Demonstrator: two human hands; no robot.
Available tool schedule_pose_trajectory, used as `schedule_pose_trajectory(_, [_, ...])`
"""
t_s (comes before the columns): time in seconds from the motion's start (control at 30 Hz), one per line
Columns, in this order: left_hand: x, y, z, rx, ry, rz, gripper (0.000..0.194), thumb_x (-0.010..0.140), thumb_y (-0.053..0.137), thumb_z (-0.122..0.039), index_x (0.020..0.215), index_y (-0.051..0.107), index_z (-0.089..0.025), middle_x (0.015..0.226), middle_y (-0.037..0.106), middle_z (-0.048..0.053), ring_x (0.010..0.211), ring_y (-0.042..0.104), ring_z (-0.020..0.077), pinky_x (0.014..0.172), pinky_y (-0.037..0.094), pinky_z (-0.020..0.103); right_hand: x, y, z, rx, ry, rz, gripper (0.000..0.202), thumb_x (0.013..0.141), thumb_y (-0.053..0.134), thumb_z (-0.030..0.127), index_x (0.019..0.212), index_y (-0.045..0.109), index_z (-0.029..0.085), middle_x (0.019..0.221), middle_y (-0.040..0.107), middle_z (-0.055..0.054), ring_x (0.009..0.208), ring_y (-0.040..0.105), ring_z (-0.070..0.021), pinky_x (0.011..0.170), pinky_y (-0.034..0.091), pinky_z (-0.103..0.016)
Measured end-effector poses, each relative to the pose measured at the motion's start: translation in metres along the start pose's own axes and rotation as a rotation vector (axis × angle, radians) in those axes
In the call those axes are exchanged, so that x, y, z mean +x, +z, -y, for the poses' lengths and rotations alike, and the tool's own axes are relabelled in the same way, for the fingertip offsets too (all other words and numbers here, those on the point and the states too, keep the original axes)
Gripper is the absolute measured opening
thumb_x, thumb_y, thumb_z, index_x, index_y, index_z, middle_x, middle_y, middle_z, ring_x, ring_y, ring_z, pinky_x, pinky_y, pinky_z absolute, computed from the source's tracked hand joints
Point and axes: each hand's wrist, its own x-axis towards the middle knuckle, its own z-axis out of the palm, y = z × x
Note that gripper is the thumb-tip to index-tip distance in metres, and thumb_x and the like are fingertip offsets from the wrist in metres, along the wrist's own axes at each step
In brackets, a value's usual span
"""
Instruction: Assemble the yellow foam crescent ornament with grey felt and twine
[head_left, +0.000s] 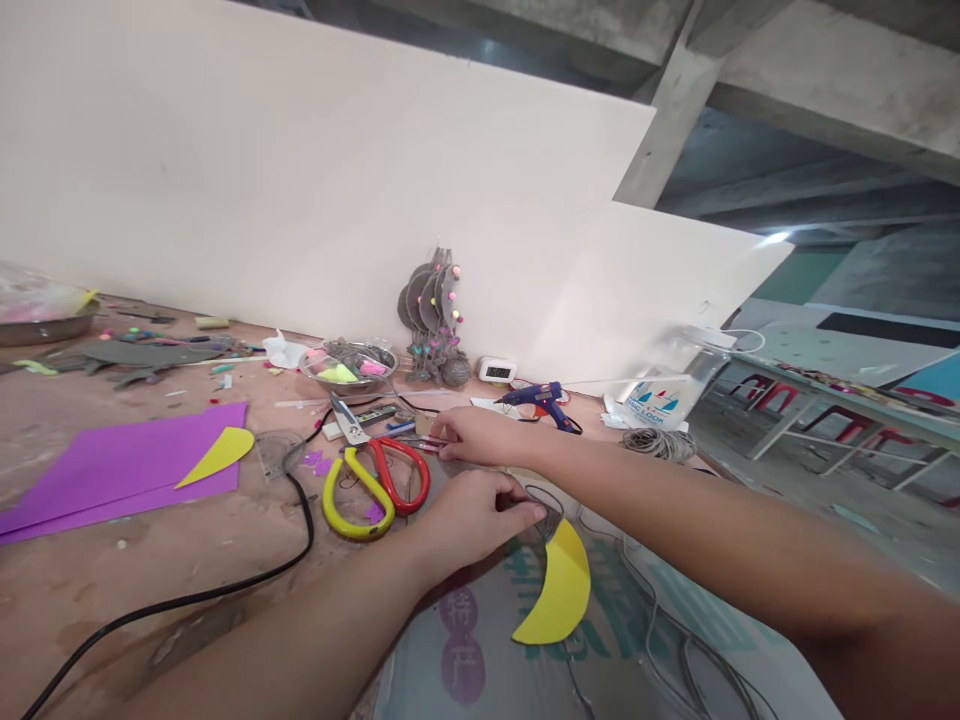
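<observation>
My left hand (476,520) is closed, thumb and fingers pinched at a dark grey piece with cord (551,515). A yellow crescent (562,590) joins this grey piece and lies on a printed plastic sheet (427,660). Farther out, my right hand (476,437) has its fingers curled down at the end of a slim tool (421,443) among pens and small tools; its exact kind is hard to see. Large scissors (409,475) with one yellow and one red handle lie open left of both hands.
Purple sheets (135,460) with a yellow cut piece (221,455) lie left. A black cable (187,600) crosses the table. Behind stand a bowl of yarn (349,365), a grey hanging ornament (435,310), a small digital clock (496,370), a blue glue gun (544,400) and a clear container (667,390).
</observation>
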Motion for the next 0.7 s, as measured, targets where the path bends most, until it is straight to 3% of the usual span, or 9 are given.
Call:
schedule_pose_trajectory(0.17, [0.0, 0.001, 0.002, -0.004, -0.003, 0.004, 0.04, 0.078, 0.047, -0.051, 0.083, 0.067, -0.017, 0.073, 0.064, 0.002, 0.065, 0.052, 0.0157, 0.055, 0.035, 0.025, 0.01, 0.007, 0.005, 0.023, 0.025, 0.059, 0.019, 0.065, 0.061, 0.017, 0.05, 0.05, 0.023, 0.047, 0.052, 0.003, 0.043, 0.042, -0.0086, 0.04, 0.029, -0.023])
schedule_pose_trajectory(0.33, [0.001, 0.002, 0.001, -0.008, -0.031, -0.016, 0.041, 0.077, 0.047, -0.052, 0.079, 0.066, -0.016, 0.07, 0.062, 0.001, 0.063, 0.051, 0.015, 0.056, 0.037, 0.025, -0.003, -0.011, -0.002, 0.072, 0.101, -0.151, 0.014, 0.069, 0.051, 0.016, 0.063, 0.041, 0.022, 0.058, 0.047, 0.002, 0.052, 0.04, -0.0103, 0.049, 0.033, -0.024])
schedule_pose_trajectory(0.53, [0.001, 0.0, -0.007, -0.065, -0.034, -0.019, 0.033, 0.079, 0.047, -0.044, 0.074, 0.063, -0.016, 0.067, 0.059, 0.0, 0.064, 0.051, 0.0142, 0.059, 0.037, 0.025, -0.066, -0.045, 0.003, 0.215, 0.176, -0.294, 0.004, 0.073, 0.04, 0.016, 0.074, 0.039, 0.019, 0.068, 0.042, 0.003, 0.06, 0.044, -0.0095, 0.056, 0.039, -0.022])
schedule_pose_trajectory(0.6, [0.001, -0.002, -0.01, -0.099, -0.058, -0.032, 0.031, 0.079, 0.047, -0.042, 0.072, 0.061, -0.016, 0.064, 0.056, -0.002, 0.062, 0.049, 0.0131, 0.058, 0.036, 0.024, -0.093, -0.046, 0.009, 0.413, 0.249, -0.306, 0.01, 0.077, 0.047, 0.026, 0.075, 0.042, 0.019, 0.063, 0.041, 0.005, 0.056, 0.043, -0.0093, 0.054, 0.039, -0.022])
schedule_pose_trajectory(0.7, [0.003, -0.004, -0.014, -0.173, -0.112, -0.075, 0.028, 0.078, 0.049, -0.042, 0.073, 0.06, -0.016, 0.063, 0.054, -0.003, 0.059, 0.047, 0.0114, 0.055, 0.034, 0.022, -0.126, -0.039, 0.012, 0.495, 0.317, -0.25, 0.022, 0.079, 0.053, 0.039, 0.078, 0.047, 0.018, 0.057, 0.039, 0.006, 0.05, 0.038, -0.0085, 0.047, 0.032, -0.021])
